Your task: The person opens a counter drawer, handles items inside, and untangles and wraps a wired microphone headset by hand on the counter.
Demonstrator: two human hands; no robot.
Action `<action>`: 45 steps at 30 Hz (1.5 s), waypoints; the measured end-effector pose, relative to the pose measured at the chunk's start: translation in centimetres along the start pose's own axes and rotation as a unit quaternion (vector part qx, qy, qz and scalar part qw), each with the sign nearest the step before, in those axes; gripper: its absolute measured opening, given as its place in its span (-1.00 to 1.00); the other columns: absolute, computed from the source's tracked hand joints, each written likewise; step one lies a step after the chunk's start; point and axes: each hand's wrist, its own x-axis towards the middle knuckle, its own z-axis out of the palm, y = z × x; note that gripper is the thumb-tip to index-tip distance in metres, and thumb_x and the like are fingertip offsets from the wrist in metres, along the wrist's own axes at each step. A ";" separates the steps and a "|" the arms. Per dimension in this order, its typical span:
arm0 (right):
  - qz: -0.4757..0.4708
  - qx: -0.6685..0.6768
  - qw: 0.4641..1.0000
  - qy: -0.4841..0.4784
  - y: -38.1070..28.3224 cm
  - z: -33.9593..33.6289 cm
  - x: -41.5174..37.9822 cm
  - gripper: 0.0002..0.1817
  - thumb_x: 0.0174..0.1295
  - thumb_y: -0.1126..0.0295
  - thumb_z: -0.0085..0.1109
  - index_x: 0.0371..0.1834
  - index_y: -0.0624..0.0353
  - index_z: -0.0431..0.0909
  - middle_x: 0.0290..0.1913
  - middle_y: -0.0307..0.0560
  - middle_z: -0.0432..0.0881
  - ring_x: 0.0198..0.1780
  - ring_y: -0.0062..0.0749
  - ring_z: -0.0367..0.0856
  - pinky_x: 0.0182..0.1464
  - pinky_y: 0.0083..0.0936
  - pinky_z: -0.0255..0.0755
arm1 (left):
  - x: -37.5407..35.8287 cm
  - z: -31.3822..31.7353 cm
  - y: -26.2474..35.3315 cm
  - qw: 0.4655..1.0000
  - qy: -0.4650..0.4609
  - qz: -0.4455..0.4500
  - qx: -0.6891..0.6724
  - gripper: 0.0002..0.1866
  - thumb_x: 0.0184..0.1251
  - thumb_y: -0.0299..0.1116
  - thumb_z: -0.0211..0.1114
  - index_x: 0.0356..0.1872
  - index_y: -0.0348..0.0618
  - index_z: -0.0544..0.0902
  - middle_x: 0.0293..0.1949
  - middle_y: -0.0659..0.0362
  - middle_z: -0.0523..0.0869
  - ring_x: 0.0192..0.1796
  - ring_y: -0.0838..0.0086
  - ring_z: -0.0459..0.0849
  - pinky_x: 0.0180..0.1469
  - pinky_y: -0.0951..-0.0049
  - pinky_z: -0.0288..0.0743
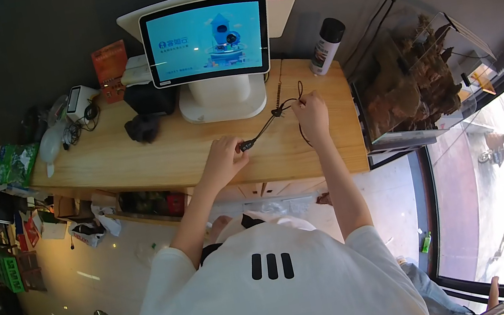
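- Two hands were out over a wooden bench (131, 158), and both were on one black cable (266, 125).
- The left hand (223, 160) was curled shut around the near end of the cable, where a small dark plug stuck out past the fingers.
- The right hand (312, 113) was further right and a little farther away, and its fingers were pinched on the cable where it looped.
- The cable ran in a slanted line between the two hands, just above the bench top, and a thin part went on to the far edge of the bench.
- A big white screen (207, 39) stood on a white foot at the far side of the bench, and it showed a blue picture.
- A spray can (326, 45) with a black cap stood far and to the right of the screen.
- A small black cloth lump (143, 128) lay to the left of the screen's foot.
- A white bird-shaped thing (52, 147) sat near the left end of the bench, beside a green packet (15, 164).
- A clear tank (414, 81) with brown rocky stuff stood to the right of the bench.
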 end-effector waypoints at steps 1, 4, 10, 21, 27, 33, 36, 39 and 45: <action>-0.020 -0.070 0.997 0.022 0.1 -0.6 -0.1 -0.75 0.16 0.34 0.13 -0.38 0.39 0.54 -0.25 0.12 0.46 -0.27 -0.06 0.53 -0.21 -0.25 0.42 | 0.4 0.4 0.1 1.000 0.009 0.002 0.005 -0.82 0.07 -0.42 0.30 -0.32 -0.21 0.51 -0.43 0.12 0.55 -0.30 0.24 0.52 -0.14 0.29 0.33; -0.017 -0.084 0.993 0.080 1.4 -1.8 -0.1 -0.77 0.23 0.38 0.04 -0.42 0.36 0.56 -0.26 0.06 0.46 -0.26 -0.09 0.51 -0.26 -0.28 0.46 | 1.3 0.7 0.1 0.999 0.021 0.008 0.031 -0.81 0.06 -0.41 0.29 -0.31 -0.20 0.52 -0.42 0.12 0.56 -0.30 0.23 0.52 -0.13 0.28 0.33; 0.003 0.011 0.988 0.153 2.8 -5.3 0.6 -0.76 0.28 0.35 0.01 -0.29 0.33 0.56 -0.23 0.09 0.46 -0.28 -0.08 0.52 -0.25 -0.30 0.47 | 1.0 -0.8 0.2 1.000 -0.017 -0.017 -0.001 -0.79 0.09 -0.40 0.30 -0.27 -0.23 0.53 -0.42 0.12 0.57 -0.29 0.24 0.52 -0.08 0.29 0.35; 0.111 0.167 0.963 -0.182 0.1 3.8 2.8 -0.66 0.24 0.22 0.08 -0.39 0.32 0.64 -0.47 0.06 0.64 -0.40 -0.25 0.56 -0.28 -0.40 0.42 | -1.1 -2.5 2.2 0.996 -0.023 0.000 -0.086 -0.81 0.07 -0.44 0.30 -0.30 -0.24 0.54 -0.45 0.13 0.54 -0.30 0.28 0.51 -0.14 0.30 0.36; 0.032 0.155 0.972 -0.177 1.4 5.0 1.9 -0.63 0.24 0.19 0.09 -0.41 0.35 0.63 -0.48 0.04 0.61 -0.44 -0.29 0.51 -0.32 -0.40 0.37 | -0.2 -0.3 -0.8 0.997 0.056 -0.040 0.019 -0.81 0.05 -0.44 0.31 -0.32 -0.25 0.54 -0.43 0.09 0.57 -0.33 0.21 0.52 -0.15 0.26 0.37; 0.012 0.090 0.989 -0.121 0.8 2.0 0.8 -0.65 0.19 0.18 0.17 -0.23 0.31 0.59 -0.39 0.06 0.59 -0.39 -0.20 0.53 -0.29 -0.34 0.39 | 1.3 -3.9 -1.2 0.996 0.033 -0.078 -0.032 -0.78 0.14 -0.39 0.30 -0.26 -0.30 0.52 -0.44 0.07 0.57 -0.32 0.30 0.54 -0.21 0.37 0.42; -0.055 0.035 0.996 -0.063 -0.6 0.5 -0.7 -0.65 0.16 0.24 0.20 -0.08 0.25 0.54 -0.24 0.12 0.56 -0.24 -0.08 0.54 -0.19 -0.29 0.43 | 1.8 -5.1 -1.5 0.994 0.020 -0.082 -0.066 -0.77 0.18 -0.39 0.28 -0.23 -0.31 0.50 -0.47 0.10 0.54 -0.31 0.37 0.53 -0.20 0.43 0.42; -0.091 0.035 0.990 -0.099 -1.6 0.8 -1.4 -0.63 0.12 0.33 0.22 -0.01 0.21 0.49 -0.09 0.16 0.51 -0.07 0.04 0.51 -0.07 -0.22 0.45 | 1.8 -5.4 -2.2 0.996 0.004 -0.063 -0.067 -0.77 0.18 -0.40 0.28 -0.24 -0.34 0.50 -0.44 0.07 0.55 -0.31 0.34 0.54 -0.20 0.41 0.43; -0.131 -0.013 0.984 -0.121 -0.4 3.3 -2.6 -0.62 0.04 0.46 0.23 -0.02 0.21 0.51 -0.06 0.10 0.48 0.02 0.00 0.45 0.04 -0.22 0.42 | 0.8 -3.8 -4.6 0.997 -0.044 -0.050 -0.036 -0.78 0.13 -0.43 0.30 -0.26 -0.32 0.50 -0.35 0.00 0.57 -0.26 0.23 0.58 -0.19 0.33 0.44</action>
